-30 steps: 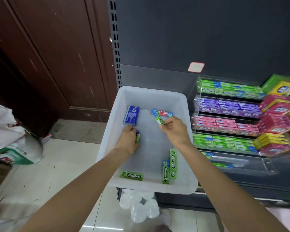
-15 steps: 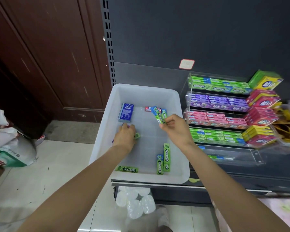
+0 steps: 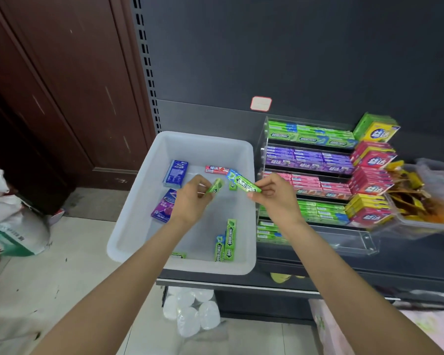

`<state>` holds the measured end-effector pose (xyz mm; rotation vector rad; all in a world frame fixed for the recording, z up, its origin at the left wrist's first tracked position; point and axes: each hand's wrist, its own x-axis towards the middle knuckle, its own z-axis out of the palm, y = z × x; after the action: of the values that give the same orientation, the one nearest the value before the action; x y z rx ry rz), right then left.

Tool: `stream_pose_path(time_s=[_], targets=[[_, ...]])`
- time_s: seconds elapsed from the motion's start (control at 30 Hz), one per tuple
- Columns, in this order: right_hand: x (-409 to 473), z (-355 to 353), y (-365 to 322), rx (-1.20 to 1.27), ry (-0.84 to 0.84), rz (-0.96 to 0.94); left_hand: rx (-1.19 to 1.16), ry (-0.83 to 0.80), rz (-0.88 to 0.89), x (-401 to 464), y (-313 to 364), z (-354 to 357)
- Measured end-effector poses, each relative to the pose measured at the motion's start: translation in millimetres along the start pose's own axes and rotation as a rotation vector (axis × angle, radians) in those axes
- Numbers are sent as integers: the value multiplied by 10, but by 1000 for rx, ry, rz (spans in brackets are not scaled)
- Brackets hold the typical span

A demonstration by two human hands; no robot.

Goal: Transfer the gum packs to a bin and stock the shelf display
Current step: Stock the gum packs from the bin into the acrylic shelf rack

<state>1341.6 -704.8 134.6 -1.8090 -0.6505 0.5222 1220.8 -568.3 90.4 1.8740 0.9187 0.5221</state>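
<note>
A white plastic bin (image 3: 210, 142) sits on the shelf edge. My left hand (image 3: 192, 198) pinches a small green gum pack (image 3: 215, 186) above the bin. My right hand (image 3: 274, 196) pinches a green Doublemint stick pack (image 3: 247, 185) with a blue-ended pack behind it. In the bin lie a blue box (image 3: 175, 173), a purple box (image 3: 164, 207), a red stick pack (image 3: 216, 169) and green Doublemint packs (image 3: 227, 242). To the right stands the clear tiered gum display (image 3: 310, 175).
Stacked red, yellow and green gum boxes (image 3: 372, 175) stand right of the display, beside a clear tub of snack packets (image 3: 426, 198). White bags (image 3: 8, 213) lie on the tiled floor at left. A pack of white rolls (image 3: 190, 311) sits under the shelf.
My left hand rose from the bin floor with a small green pack, uncovering the purple box. My right hand lifted its Doublemint pack up and to the right.
</note>
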Motion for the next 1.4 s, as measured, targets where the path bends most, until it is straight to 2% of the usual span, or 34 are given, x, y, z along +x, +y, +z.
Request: stream_pose_path(time_s=[0.07,0.23,0.37,0.57,0.73,0.9,1.1,1.27,1.4], targets=[[-53,-209,40,44,4,18,-65,-3,17,-77,156,135],[-186,-842,179,14,-133,55,-172,-83,39,-256,565,605],[-258,-1354,386,18,-105,113,-186,-162,73,-441,890,1012],[-255,-1764,819,6,-117,179,-168,-108,-16,-626,901,1458],[-168,-1857,1131,-130,-149,129,-188,-21,-99,-698,782,1572],[-71,-1820,1319,-368,-162,-6,-242,-16,-139,-686,713,1605],[-45,-1690,1417,-731,-222,-178,-184,-17,-146,-699,644,1631],[-42,-1550,1474,-930,-228,-195,-154,-18,-145,-735,623,1631],[-1,-1444,1534,-864,-385,-168,-136,-29,-137,-743,615,1616]])
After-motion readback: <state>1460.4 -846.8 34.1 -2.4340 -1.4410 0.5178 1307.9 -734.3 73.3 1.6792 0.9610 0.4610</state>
